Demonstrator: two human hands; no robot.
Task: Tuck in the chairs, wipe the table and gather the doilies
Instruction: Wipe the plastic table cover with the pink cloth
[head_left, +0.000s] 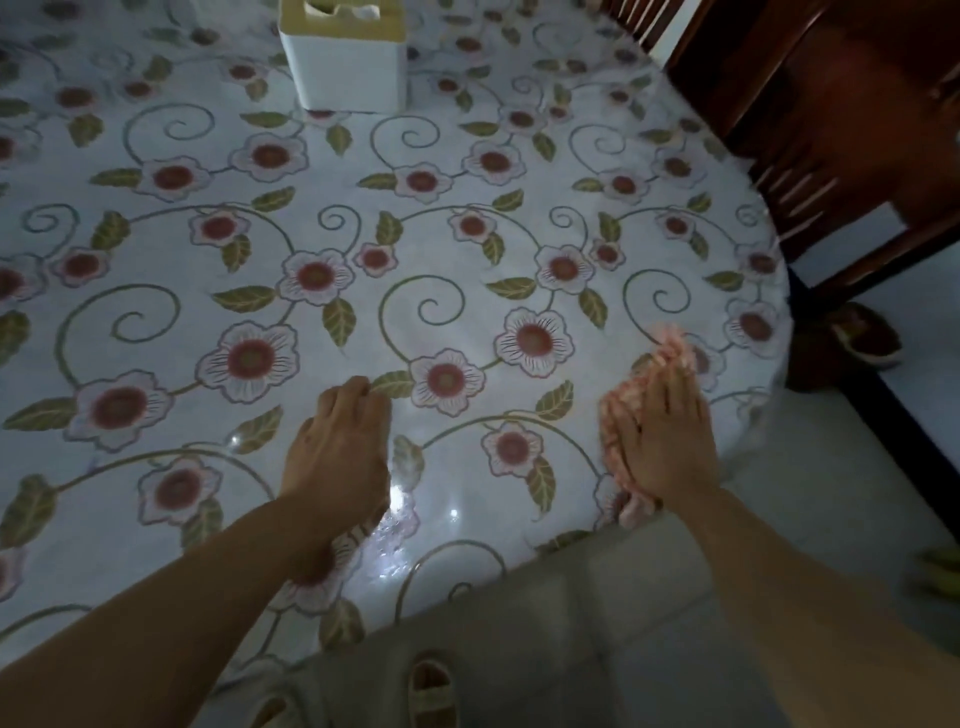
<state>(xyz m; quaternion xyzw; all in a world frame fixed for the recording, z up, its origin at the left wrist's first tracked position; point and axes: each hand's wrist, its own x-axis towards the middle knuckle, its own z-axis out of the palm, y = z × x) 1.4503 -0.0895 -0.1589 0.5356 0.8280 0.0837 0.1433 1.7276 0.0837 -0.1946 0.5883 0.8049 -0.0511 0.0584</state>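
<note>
Dim indoor view, cool bluish cast, soft overall.

Small white glare spots sit on the glossy floral-patterned tablecloth (467, 291), near the left hand (340, 447), with a paler sheen spreading up the cloth's centre. The dark red-brown wooden chair (810, 130) at upper right is smeared by motion blur, its slats streaked. The pink crumpled cloth (660, 364) under the right hand (662, 436) is blurred at its far end. The white box with cream top (343, 67) is soft. Wide-angle bending curves the table edge; the forearms loom large at the bottom.

white box (343, 62) top cut off; chair (810, 130) blurred.
</note>
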